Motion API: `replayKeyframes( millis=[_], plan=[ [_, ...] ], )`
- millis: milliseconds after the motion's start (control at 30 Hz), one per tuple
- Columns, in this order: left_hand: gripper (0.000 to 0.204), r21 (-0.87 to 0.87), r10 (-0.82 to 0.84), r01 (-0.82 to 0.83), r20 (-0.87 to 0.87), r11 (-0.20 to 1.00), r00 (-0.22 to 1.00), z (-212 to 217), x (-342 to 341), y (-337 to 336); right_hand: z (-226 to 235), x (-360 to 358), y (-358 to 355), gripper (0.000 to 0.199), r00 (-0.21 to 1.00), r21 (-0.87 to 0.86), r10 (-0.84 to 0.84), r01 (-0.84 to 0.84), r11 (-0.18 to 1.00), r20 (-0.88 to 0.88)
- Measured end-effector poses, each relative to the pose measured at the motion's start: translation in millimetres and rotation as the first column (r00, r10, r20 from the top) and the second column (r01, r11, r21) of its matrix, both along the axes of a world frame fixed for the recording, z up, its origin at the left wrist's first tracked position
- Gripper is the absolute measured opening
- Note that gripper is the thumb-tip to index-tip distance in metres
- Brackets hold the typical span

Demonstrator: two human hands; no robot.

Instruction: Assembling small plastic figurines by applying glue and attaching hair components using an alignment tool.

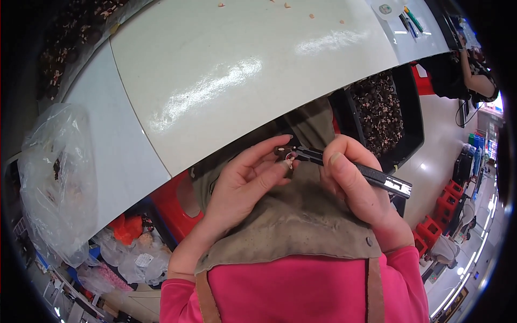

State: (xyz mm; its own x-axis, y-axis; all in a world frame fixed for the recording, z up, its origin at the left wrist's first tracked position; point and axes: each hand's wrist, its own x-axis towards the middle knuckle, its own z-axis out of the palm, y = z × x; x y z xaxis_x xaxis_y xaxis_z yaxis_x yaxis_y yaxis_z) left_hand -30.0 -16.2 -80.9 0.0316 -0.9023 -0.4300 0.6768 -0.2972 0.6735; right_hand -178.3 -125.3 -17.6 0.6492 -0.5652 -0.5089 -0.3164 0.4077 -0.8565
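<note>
My left hand [249, 180] pinches a small brown and pink piece [282, 153] between thumb and fingers, above my lap. It looks like a tiny moulded figure, too small to make out fully. Wrapped in my right hand [353, 175] is a black utility knife [383, 180], its back end sticking out to the right. The knife's front end points left and reaches the piece; whether the blade touches it I cannot tell. Beneath both hands lies my olive-brown apron [291, 226], over a pink top.
A pale table [226, 75] stands ahead, with small pinkish scraps at its far side. To the right, a black crate [377, 113] holds many brown and pink pieces. Clear plastic bags [59, 177] hang at the left. Pens [412, 21] lie far right, near another person's arm [476, 81].
</note>
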Motion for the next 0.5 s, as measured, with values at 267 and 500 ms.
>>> replayKeyframes(
  millis=[267, 500],
  plan=[
    [0.039, 0.036, 0.014, -0.014, 0.003, 0.999, 1.000, -5.5, -0.8, 0.7, -2.7, 0.3, 3.5, 0.028, 0.999, -0.018, 0.032, -0.032, 0.999, -0.007],
    [0.040, 0.019, 0.068, -0.068, -0.008, 0.997, 0.998, -8.5, -2.7, -1.9, -5.8, 1.9, 4.8, 0.025, 0.988, 0.218, -0.132, 0.113, 0.970, 0.077]
  ],
)
